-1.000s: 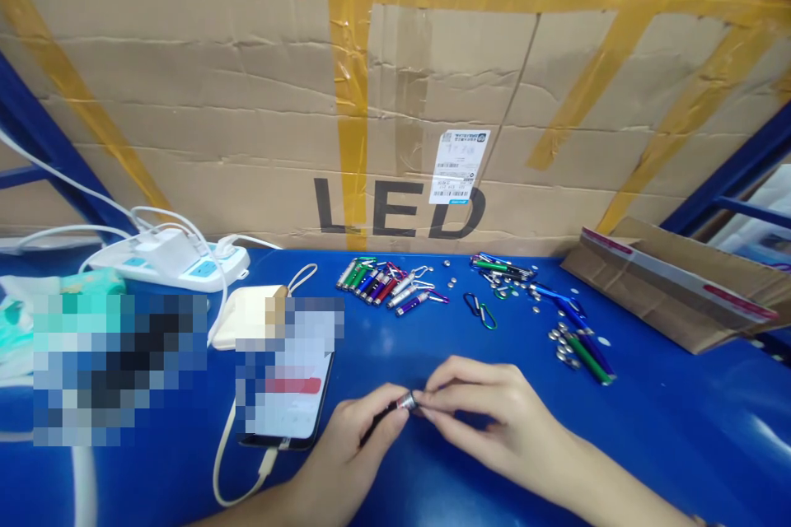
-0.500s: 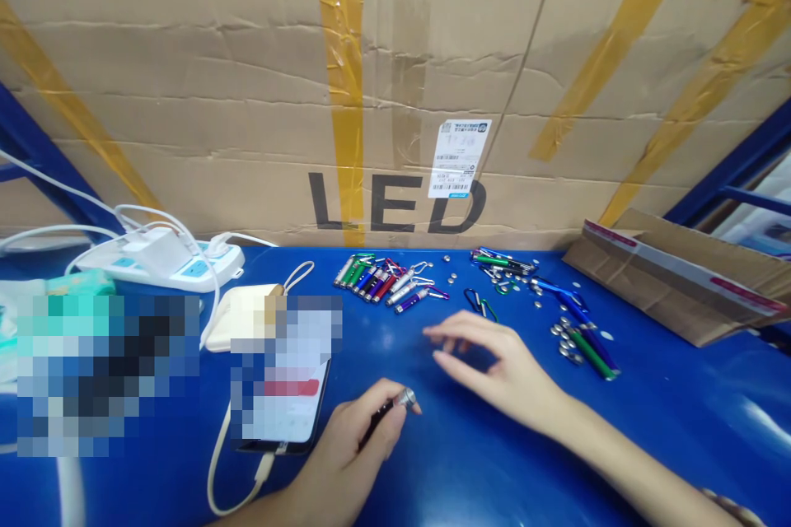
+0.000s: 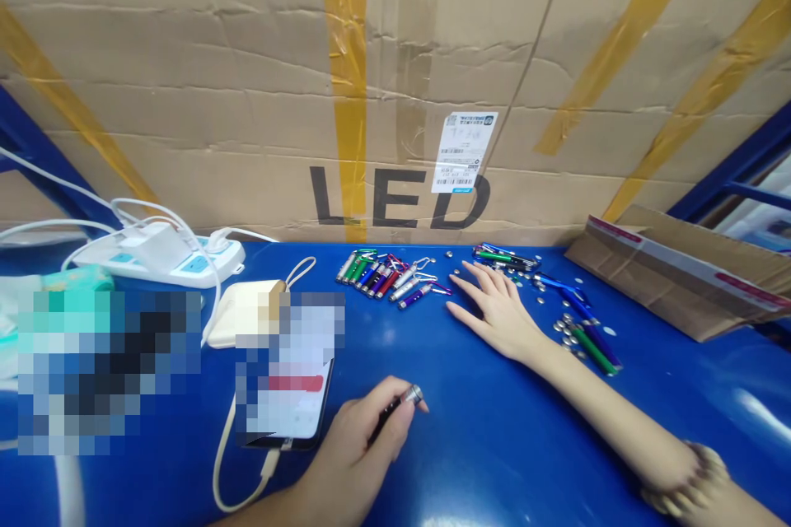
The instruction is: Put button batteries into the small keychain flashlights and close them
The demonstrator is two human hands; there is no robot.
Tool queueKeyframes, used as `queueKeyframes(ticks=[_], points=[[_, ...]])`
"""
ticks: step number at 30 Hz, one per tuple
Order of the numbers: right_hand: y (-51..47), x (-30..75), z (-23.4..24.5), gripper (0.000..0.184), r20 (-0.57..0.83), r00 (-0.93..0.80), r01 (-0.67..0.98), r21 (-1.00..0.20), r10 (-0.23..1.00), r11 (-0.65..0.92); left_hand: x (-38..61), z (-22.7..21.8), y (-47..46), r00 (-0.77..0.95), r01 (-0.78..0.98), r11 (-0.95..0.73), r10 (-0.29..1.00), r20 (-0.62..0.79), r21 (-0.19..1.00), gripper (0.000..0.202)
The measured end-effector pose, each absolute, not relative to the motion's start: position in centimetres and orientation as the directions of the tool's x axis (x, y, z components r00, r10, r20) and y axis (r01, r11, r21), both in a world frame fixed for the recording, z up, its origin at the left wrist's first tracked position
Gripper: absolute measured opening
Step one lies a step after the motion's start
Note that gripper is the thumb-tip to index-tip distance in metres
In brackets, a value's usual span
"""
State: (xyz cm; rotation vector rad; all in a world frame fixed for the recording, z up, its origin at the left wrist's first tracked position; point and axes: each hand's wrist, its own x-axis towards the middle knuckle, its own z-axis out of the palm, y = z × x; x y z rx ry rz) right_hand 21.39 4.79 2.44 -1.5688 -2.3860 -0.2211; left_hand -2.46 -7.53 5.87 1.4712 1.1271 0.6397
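Note:
My left hand (image 3: 364, 445) is closed around a small black flashlight (image 3: 414, 394), its silver end sticking out past the thumb. My right hand (image 3: 503, 317) is stretched out over the blue table, fingers spread and nothing visible in it. Its fingertips are near small silver round pieces (image 3: 456, 272) and a pile of coloured parts (image 3: 502, 257); what lies under the palm is hidden. To its left is a row of mini flashlights (image 3: 381, 280) with carabiner clips, in silver, green, blue, red and purple. Green and blue tubes (image 3: 594, 348) lie to its right beside more silver round pieces (image 3: 563, 331).
A charging phone (image 3: 287, 420), partly blurred, lies left of my left hand, beside a cream power bank (image 3: 238, 313). Behind them is a white power strip (image 3: 210, 266) with cables. A large LED carton (image 3: 259, 115) walls off the back. An open cardboard box (image 3: 673, 284) stands right.
My right hand has moved forward and slightly right, covering the loose carabiner clips, with its fingers spreading. My left hand keeps the flashlight in nearly the same place.

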Motion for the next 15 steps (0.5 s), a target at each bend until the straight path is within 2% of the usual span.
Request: queueKeyframes(ticks=[5,10,15], points=[[4.9,21.6,2.5,0.056,0.356,-0.363,0.92,-0.012,0.861,0.392,-2.4,5.9,-7.5,0.387,0.296,0.077,0.901,-0.193,0.952,0.033],[5.2,22.1,2.9,0.039,0.391,-0.363,0.914,-0.029,0.846,0.406,-2.4,6.0,-7.6,0.373,0.298,0.087,0.906,-0.2,0.951,0.034],[5.6,22.9,2.7,0.033,0.44,-0.374,0.902,-0.033,0.817,0.431,-2.4,6.2,-7.5,0.38,0.308,0.079,0.903,-0.199,0.948,0.035]])
